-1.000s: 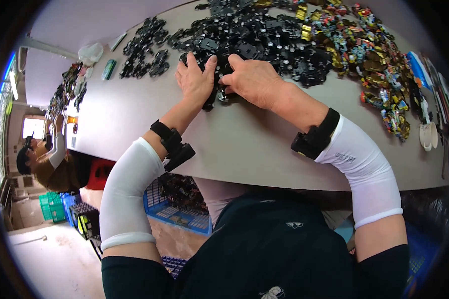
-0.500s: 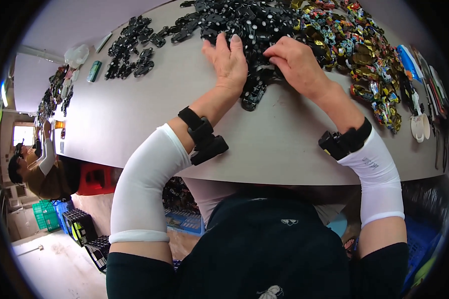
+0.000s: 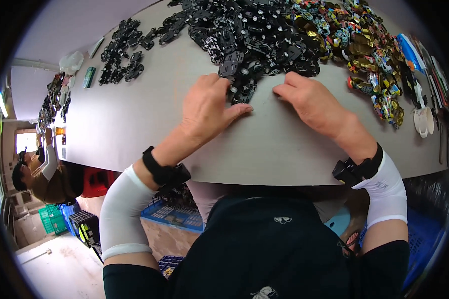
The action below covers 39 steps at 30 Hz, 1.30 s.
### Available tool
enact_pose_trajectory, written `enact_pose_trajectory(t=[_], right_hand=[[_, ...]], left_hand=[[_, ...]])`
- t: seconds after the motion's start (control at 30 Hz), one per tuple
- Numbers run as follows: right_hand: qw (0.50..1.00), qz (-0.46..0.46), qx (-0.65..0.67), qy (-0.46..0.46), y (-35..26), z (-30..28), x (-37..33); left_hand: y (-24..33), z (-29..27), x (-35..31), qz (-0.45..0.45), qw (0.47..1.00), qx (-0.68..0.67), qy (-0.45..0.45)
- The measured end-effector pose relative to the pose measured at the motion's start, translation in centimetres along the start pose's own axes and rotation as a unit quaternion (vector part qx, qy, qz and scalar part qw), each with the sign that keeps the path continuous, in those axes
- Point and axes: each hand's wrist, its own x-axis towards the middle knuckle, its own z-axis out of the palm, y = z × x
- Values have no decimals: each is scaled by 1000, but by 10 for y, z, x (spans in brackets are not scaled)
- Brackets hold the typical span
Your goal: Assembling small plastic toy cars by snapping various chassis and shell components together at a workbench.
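As the left hand (image 3: 204,103) meets black car pieces (image 3: 243,93), its grip gapes.
Right hand (image 3: 312,103): narrow grip, full closure unclear.

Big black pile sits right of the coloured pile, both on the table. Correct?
No, wrong side: the head view shows the big black pile left of the coloured pile, both on the table.

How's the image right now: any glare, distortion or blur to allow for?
Head view: the near edge of the table bows and the corners go black; head view: the window and floor at left look washed out; head view: the left hand and right hand read fairly clearly, but dark pieces in the black pile blend together.
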Motion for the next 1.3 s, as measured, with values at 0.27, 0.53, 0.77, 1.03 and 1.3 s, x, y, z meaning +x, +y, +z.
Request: enact_pose_trajectory(t=[0.27,0.53,0.77,1.03,1.3], right_hand=[[993,-44,79,-71,10,0,-4],[969,1,246,22,22,-4,7],[822,243,492,-151,-11,-9,28],[559,269,780,-87,-4,14,29],[953,183,-93,221,32,-67,-43]], left_hand=[[5,-2,7,-64,997,-20,-37],[12,-20,25,-281,877,-386,-58],[20,-41,25,-251,791,-551,-87],[5,-4,42,-126,673,-724,-79],[-3,27,60,-138,580,-797,-93]])
